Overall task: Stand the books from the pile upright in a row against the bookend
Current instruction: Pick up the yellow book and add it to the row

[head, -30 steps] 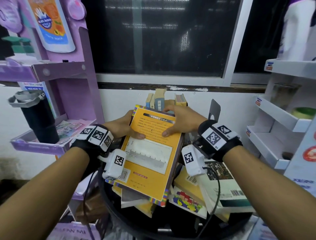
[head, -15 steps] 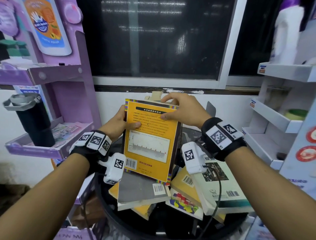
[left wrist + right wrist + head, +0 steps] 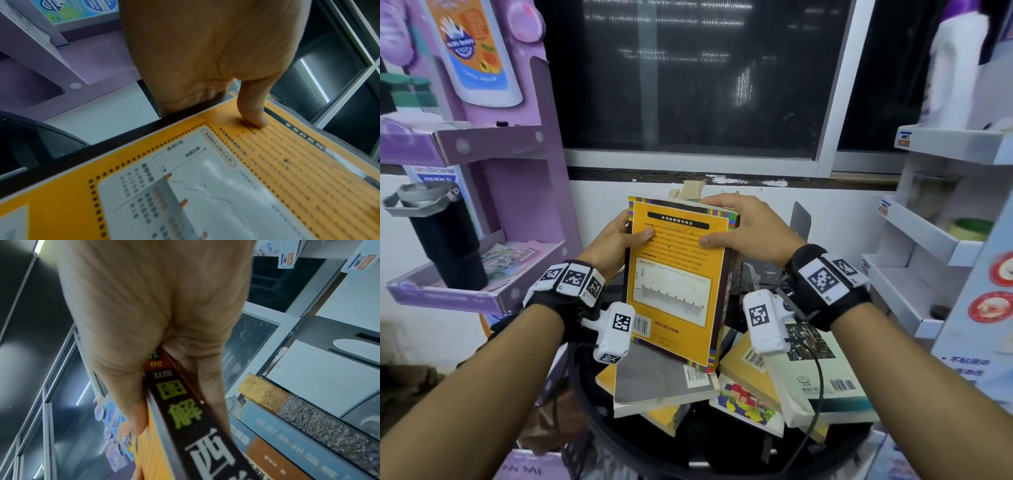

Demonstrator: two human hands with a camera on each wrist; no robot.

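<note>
The purple display shelf (image 3: 482, 144) on the left and the white shelf (image 3: 928, 240) on the right are both cut off by the frame edges. Between them the round black desk (image 3: 619, 428) carries the pile of books (image 3: 750, 387), lying flat and overlapping, their lower ones mostly hidden. Above the pile, the orange book (image 3: 678, 274) is held nearly upright, back cover toward the head camera. It hides most of the row of standing books (image 3: 287, 415) behind it; the grey bookend (image 3: 800, 219) shows only partly beside the right hand (image 3: 746, 229). That hand clamps the book's top right corner at the spine, thumb on the cover. The left hand (image 3: 616, 240) grips its left edge, thumb pressing the cover.
</note>
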